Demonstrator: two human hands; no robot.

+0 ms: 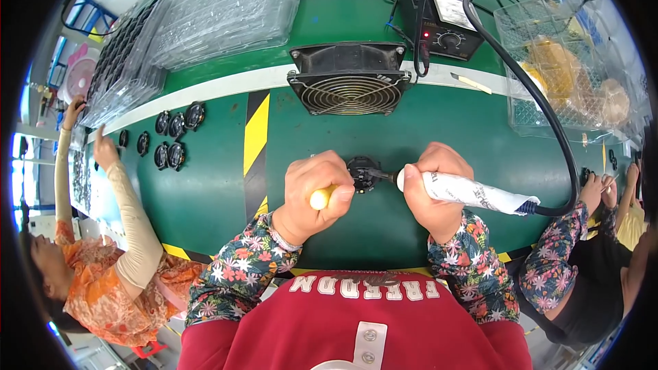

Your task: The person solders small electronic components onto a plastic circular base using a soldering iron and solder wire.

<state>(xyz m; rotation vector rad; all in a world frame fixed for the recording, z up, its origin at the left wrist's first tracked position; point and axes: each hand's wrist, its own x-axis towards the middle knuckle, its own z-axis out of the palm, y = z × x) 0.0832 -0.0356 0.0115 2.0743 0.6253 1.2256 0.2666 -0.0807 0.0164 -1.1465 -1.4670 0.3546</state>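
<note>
The left hand (pixel 317 195) is closed on a yellow-handled tool (pixel 321 198); the right hand (pixel 433 188) is clamped on a soldering iron (pixel 473 192). The small black part (pixel 363 171) lies between the grips, and the iron's long axis points left onto it

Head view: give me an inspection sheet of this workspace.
Surface: green bench with a white stripe and yellow-black marking.
Job's things: small black part; soldering iron, tip at the part.
Clutter: black fan, clear trays, loose black parts, wire basket.
Hands: left hand grips a yellow-ended tool; right hand grips the iron.
Cables: black cord runs from iron to the solder station.
Surroundings: co-workers on both sides.
</note>
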